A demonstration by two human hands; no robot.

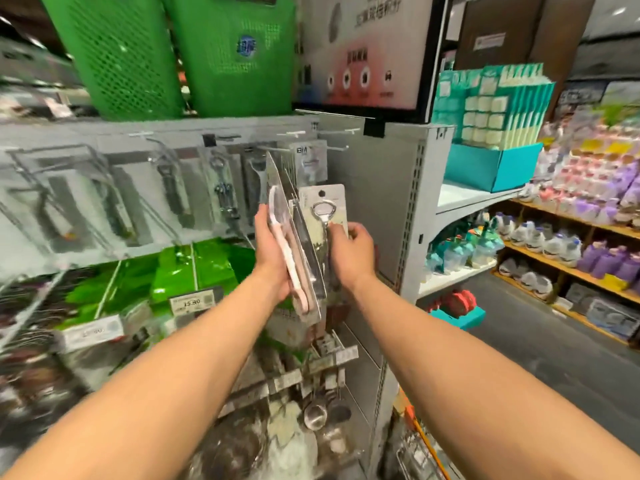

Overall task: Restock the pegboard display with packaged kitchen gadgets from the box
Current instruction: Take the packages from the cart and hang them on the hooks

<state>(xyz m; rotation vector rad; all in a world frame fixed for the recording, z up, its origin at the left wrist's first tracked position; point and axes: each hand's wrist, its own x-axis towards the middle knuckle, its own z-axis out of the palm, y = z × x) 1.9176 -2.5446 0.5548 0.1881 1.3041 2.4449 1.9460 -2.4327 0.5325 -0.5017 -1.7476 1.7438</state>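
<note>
My left hand [273, 251] holds a stack of clear blister packs [294, 244] upright from the left side; the front one shows a pink-handled gadget. My right hand [349, 251] pinches a white-carded pack with a metal bottle opener [323, 211] at the right of the stack. Both are held in front of the grey pegboard [367, 188], just below bare white hooks [332, 147]. Packaged gadgets [221, 192] hang along the row to the left. The box is not in view.
Two green perforated baskets [173, 53] sit on top of the display beside a printed sign [367, 50]. Green packs [194, 268] and price tags [195, 299] hang below. Ladles hang lower down [322, 410]. Stocked shelves [581, 237] line the aisle at right.
</note>
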